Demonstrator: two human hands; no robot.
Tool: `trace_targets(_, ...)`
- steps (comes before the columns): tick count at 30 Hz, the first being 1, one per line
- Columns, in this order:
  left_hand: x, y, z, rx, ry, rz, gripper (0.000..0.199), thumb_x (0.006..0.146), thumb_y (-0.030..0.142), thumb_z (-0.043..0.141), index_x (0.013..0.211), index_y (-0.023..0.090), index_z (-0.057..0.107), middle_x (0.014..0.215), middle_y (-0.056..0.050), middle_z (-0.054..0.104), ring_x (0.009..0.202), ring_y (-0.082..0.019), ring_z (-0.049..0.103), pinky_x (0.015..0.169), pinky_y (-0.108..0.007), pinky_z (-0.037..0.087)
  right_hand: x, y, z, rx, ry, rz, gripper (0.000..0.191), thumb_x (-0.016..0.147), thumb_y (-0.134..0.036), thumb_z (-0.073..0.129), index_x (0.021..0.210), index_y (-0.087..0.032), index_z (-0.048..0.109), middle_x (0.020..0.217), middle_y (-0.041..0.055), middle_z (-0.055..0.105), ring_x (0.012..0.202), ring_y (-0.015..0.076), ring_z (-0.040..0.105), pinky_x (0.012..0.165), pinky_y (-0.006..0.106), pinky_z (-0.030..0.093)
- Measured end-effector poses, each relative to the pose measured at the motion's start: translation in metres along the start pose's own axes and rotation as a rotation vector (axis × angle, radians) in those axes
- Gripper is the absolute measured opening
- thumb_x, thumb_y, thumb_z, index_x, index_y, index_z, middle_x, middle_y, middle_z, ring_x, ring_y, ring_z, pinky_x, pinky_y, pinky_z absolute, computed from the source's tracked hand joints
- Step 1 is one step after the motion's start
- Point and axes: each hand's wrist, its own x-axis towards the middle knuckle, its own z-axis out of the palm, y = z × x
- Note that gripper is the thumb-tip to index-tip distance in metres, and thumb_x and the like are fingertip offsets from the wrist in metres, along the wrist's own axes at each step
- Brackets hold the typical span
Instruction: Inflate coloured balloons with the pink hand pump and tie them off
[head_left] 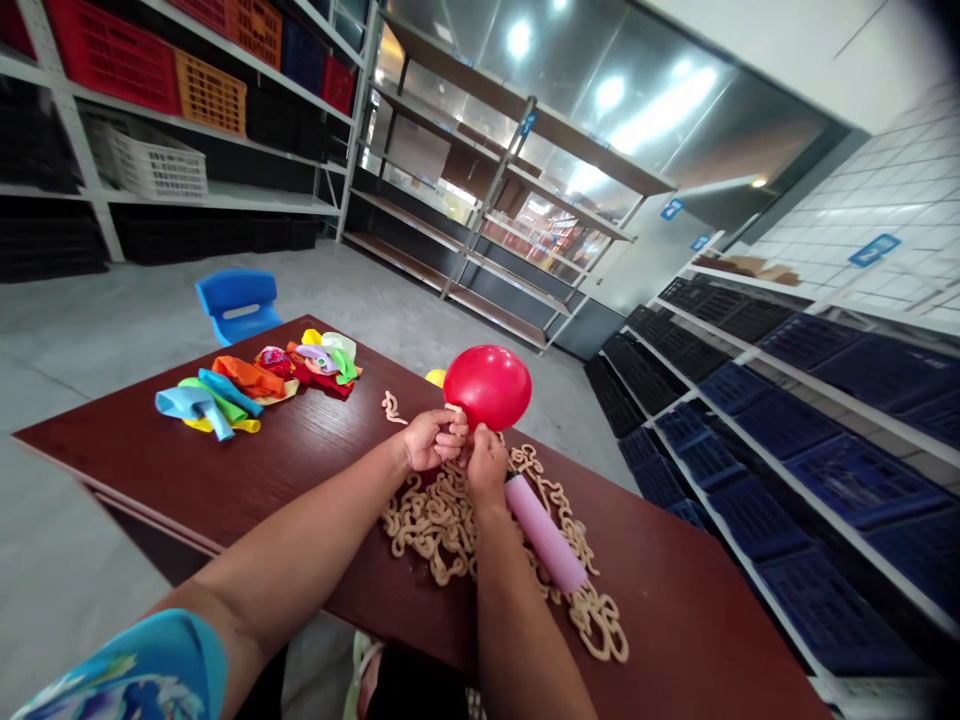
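An inflated red balloon (489, 387) is held over the brown table (315, 480). My left hand (436, 440) is closed at the balloon's lower left, with a bit of beige cord showing at the fingertips. Close beside it, my right hand (487, 462) pinches at the underside of the balloon; the neck is hidden by the fingers. Beneath both hands lies a tangled heap of beige cord (439, 520). A pink cylinder (546, 533), which looks like a hand pump, rests on the cord just right of my right forearm.
Flat balloons in several colours (251, 378) lie at the table's left. Beyond it stand a blue chair (238, 305) and a metal rack (487, 210). A yellow balloon (436, 377) shows past the far edge. Shelves with crates (802, 405) line both sides.
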Motion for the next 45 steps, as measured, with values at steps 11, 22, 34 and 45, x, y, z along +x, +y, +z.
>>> trace_targets(11, -0.011, -0.014, 0.025, -0.264, -0.062, -0.138, 0.018, 0.078, 0.009, 0.042, 0.064, 0.015, 0.032, 0.057, 0.005, 0.027, 0.032, 0.001, 0.021, 0.028, -0.01, 0.014, -0.006, -0.007, 0.013, 0.746, -0.417, 0.329, 0.03, 0.073, -0.036, 0.048, 0.095, -0.019, 0.06, 0.091, 0.0029, 0.064, 0.089, 0.0161, 0.058, 0.068, 0.026, 0.049)
trace_targets(22, -0.004, -0.003, 0.014, -0.094, 0.038, -0.07, 0.014, 0.078, 0.012, 0.045, 0.066, 0.013, 0.038, 0.057, 0.005, 0.03, 0.034, 0.001, 0.02, 0.031, -0.011, 0.014, 0.008, 0.015, 0.01, 0.439, -0.173, 0.166, 0.03, 0.07, -0.04, 0.057, 0.088, -0.017, 0.061, 0.086, 0.0034, 0.064, 0.078, 0.0149, 0.058, 0.063, 0.025, 0.048)
trace_targets(34, 0.012, -0.012, -0.012, 1.057, 0.715, 0.459, 0.032, 0.079, 0.039, 0.042, 0.059, 0.015, 0.048, 0.05, 0.002, 0.044, 0.045, -0.008, 0.039, 0.042, -0.02, 0.028, 0.002, 0.005, 0.005, -0.012, -0.148, -0.097, 0.021, 0.071, -0.036, 0.055, 0.079, -0.018, 0.064, 0.07, 0.0003, 0.061, 0.063, 0.0124, 0.052, 0.061, 0.025, 0.044)
trace_targets(45, 0.014, -0.014, -0.016, 1.461, 0.653, 0.518, 0.032, 0.082, 0.033, 0.037, 0.061, 0.015, 0.052, 0.053, 0.0, 0.047, 0.053, -0.011, 0.042, 0.051, -0.022, 0.03, 0.004, -0.009, -0.006, -0.064, -0.168, -0.32, 0.017, 0.078, -0.033, 0.052, 0.083, -0.021, 0.063, 0.085, 0.0035, 0.058, 0.081, 0.0151, 0.053, 0.077, 0.03, 0.043)
